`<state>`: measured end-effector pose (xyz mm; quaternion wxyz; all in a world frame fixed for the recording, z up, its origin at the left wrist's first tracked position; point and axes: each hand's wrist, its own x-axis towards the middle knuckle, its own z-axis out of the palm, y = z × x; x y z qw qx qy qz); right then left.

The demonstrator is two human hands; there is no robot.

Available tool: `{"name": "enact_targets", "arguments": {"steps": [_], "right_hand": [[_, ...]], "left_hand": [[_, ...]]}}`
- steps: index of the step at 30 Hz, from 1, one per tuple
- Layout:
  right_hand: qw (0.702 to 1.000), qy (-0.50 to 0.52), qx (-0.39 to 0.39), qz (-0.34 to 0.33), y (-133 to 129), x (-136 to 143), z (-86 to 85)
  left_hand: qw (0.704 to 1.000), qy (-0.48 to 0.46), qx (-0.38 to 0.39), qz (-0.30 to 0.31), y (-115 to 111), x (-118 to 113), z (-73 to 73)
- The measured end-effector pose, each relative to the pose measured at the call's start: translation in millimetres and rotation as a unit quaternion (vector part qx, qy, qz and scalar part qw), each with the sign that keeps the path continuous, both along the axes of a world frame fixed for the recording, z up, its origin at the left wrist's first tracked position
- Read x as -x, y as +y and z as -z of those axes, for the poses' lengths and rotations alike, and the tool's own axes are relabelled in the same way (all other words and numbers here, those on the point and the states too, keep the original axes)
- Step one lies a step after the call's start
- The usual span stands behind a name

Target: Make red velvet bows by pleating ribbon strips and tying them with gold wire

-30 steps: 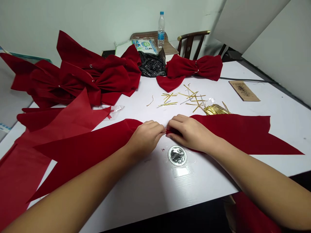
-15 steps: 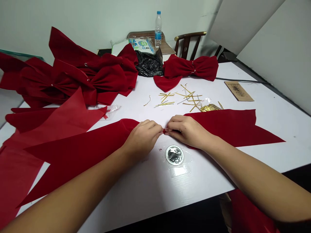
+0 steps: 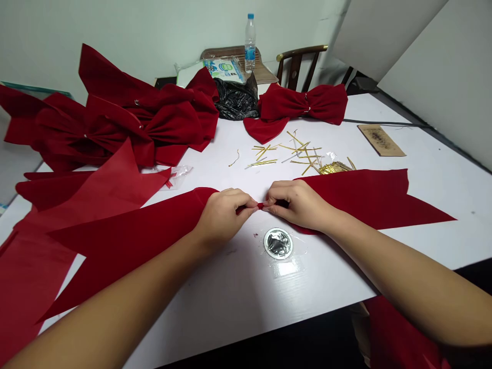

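Note:
A long red ribbon (image 3: 365,197) with notched ends lies across the white table, bunched to a narrow waist at its middle. My left hand (image 3: 226,212) pinches that waist from the left between thumb and fingers. From the right, my right hand (image 3: 295,202) pinches the same waist, a small gap of gathered fabric showing between the two sets of fingertips. Just below the hands a round silver-rimmed disc (image 3: 278,243) sits on the table. Gold twist ties (image 3: 303,151) are scattered beyond the hands, beside a bundle of gold ties (image 3: 334,168) in clear plastic.
Several finished red bows (image 3: 154,113) are heaped at the back left, with another bow (image 3: 303,105) at the back right. Lighter red fabric (image 3: 88,200) lies at left. Behind stand a black plastic bag (image 3: 238,100), a water bottle (image 3: 250,43) and a chair (image 3: 298,66). A brown card (image 3: 381,140) lies right.
Both hands keep their pinch on the ribbon's gathered middle. The fingertips have drawn slightly apart, and the left fingers have shifted their grip a little. The camera view has moved slightly.

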<state>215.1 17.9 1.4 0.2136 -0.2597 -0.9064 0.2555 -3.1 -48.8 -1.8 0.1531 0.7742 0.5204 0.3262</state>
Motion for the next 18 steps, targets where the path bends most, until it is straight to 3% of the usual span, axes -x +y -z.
{"name": "enact_targets", "arguments": {"steps": [4, 18], "right_hand": [[1.000, 0.001, 0.025, 0.017, -0.9, 0.6, -1.5], [0.990, -0.122, -0.051, 0.055, -11.4, 9.8, -10.7]], "left_hand": [[1.000, -0.009, -0.004, -0.001, 0.0, -0.5, 1.7], [0.998, 0.025, -0.061, 0.020, 0.4, -0.5, 10.8]]}}
